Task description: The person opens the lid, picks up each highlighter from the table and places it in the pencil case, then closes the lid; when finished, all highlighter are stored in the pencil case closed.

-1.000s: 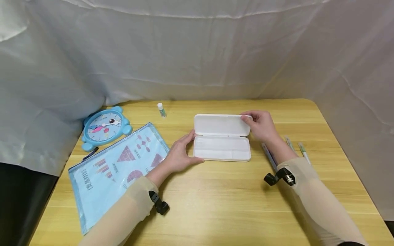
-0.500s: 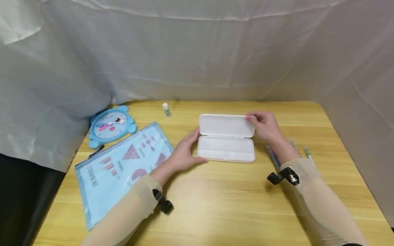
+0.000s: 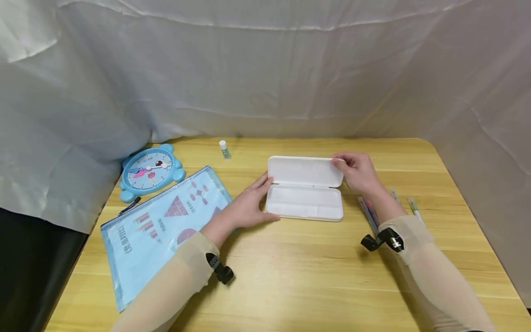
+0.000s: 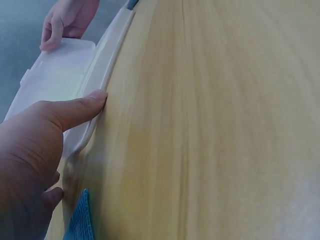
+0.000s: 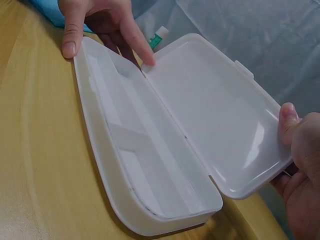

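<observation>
A white plastic pencil case (image 3: 304, 203) stands on the wooden table with its lid (image 5: 210, 110) raised and leaning back. Inside the base, low dividers mark off bare compartments. My left hand (image 3: 246, 205) grips the left end of the base, thumb on the front corner and index fingertip by the hinge, as the right wrist view shows. With thumb and fingers, my right hand (image 3: 360, 173) pinches the right outer corner of the lid. In the left wrist view, the left thumb (image 4: 82, 110) lies along the case's front edge.
Left of the case lies a blue zip document pouch (image 3: 153, 249), with a blue toy clock (image 3: 149, 170) behind it. A small glue stick (image 3: 224, 150) stands at the back. Several pens (image 3: 367, 213) lie by the right forearm, partly hidden. A grey cloth (image 3: 265, 83) hangs behind.
The left index finger has come forward from behind the case to its hinge corner. The right hand keeps its hold on the lid. The head view has shifted slightly.
</observation>
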{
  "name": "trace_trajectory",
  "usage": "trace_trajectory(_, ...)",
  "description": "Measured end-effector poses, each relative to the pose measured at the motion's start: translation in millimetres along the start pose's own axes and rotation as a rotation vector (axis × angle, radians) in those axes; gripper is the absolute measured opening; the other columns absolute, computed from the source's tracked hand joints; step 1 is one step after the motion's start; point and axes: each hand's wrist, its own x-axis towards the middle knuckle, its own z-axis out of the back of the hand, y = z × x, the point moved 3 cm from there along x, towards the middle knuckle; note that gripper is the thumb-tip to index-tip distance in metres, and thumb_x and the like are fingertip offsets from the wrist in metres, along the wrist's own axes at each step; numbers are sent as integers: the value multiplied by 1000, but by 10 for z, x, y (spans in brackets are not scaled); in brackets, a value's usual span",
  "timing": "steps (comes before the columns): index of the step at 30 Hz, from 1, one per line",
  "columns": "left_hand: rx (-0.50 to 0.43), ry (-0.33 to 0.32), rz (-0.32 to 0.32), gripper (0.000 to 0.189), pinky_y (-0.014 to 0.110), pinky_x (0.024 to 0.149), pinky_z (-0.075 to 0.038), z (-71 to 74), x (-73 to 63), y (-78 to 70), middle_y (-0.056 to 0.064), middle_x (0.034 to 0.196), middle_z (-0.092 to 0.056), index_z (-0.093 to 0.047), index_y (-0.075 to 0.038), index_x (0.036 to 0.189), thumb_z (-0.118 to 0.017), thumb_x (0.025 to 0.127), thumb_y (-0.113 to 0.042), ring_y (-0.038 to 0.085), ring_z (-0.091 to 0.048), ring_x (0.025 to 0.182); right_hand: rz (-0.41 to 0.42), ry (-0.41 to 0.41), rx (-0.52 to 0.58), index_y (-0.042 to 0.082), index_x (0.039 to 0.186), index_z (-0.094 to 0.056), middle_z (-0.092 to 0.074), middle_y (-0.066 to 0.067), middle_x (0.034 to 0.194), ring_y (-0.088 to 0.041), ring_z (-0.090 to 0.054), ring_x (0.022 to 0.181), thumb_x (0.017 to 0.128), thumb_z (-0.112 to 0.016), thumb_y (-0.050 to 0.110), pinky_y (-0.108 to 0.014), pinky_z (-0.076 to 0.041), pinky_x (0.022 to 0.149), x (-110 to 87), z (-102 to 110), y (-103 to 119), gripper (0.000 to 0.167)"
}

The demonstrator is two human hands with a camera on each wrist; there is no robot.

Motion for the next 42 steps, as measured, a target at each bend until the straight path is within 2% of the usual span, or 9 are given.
trace_trajectory(7,11,54,-3,119,47,124,-28,21,2,39,-2,176,1,-13,-17,171,-78,86,-70,31,-22,158,-6,2,10,-6,118,-77,-76,-22,110,-17,-66,84,106,-68,17,-23,-55,68,-15,3,6,27)
trace_trajectory(14,24,94,-40,87,45,126,-24,91,-21,46,-1,175,3,-10,-17,170,-49,107,-62,29,-21,158,-12,8,-4,-7,121,-76,-75,-24,113,-19,-65,86,107,-66,16,-24,-54,69,-9,7,-1,28)
trace_trajectory(18,72,105,-38,89,48,122,-33,96,-22,50,-2,175,2,-9,-19,170,-53,106,-60,31,-29,155,-20,11,-15,-6,120,-77,-76,-23,113,-20,-64,86,107,-66,19,-26,-54,69,-15,5,1,29)
trace_trajectory(21,114,109,-27,93,50,114,-44,87,-15,53,-2,175,0,-9,-20,170,-56,104,-64,31,-35,153,-44,7,-23,-4,119,-77,-76,-20,111,-20,-63,85,107,-67,22,-27,-54,69,-26,7,10,30)
trace_trajectory(24,168,103,-26,95,46,96,-55,76,-1,55,-2,176,-2,-8,-21,171,-55,102,-67,30,-41,150,-67,0,-26,-3,120,-77,-76,-18,111,-19,-62,86,107,-67,23,-26,-53,70,-29,10,12,31)
trace_trajectory(29,278,81,-26,98,37,67,-53,64,18,58,-2,176,-4,-8,-22,171,-54,100,-71,29,-55,139,-77,1,-13,0,127,-75,-75,-16,121,-21,-66,102,107,-67,28,-25,-54,82,-49,36,60,35)
trace_trajectory(34,347,72,-18,98,42,73,-56,67,14,37,-3,176,-6,-9,-23,171,-52,99,-75,36,-54,140,-37,18,-36,0,139,-67,-66,-19,140,-32,-58,135,107,-67,32,-42,-44,114,-136,142,135,46)
trace_trajectory(37,373,76,-7,99,47,79,-58,73,10,20,-4,175,-6,-9,-24,171,-50,98,-77,45,-56,135,9,28,-79,-1,143,-63,-61,-21,146,-37,-52,141,107,-67,29,-49,-38,119,-212,223,193,47)
trace_trajectory(42,394,80,4,98,52,87,-58,89,4,6,-6,175,-3,-8,-25,171,-48,99,-78,53,-57,131,83,15,-129,-3,142,-63,-63,-22,143,-39,-56,136,105,-70,19,-49,-41,116,-367,369,303,43)
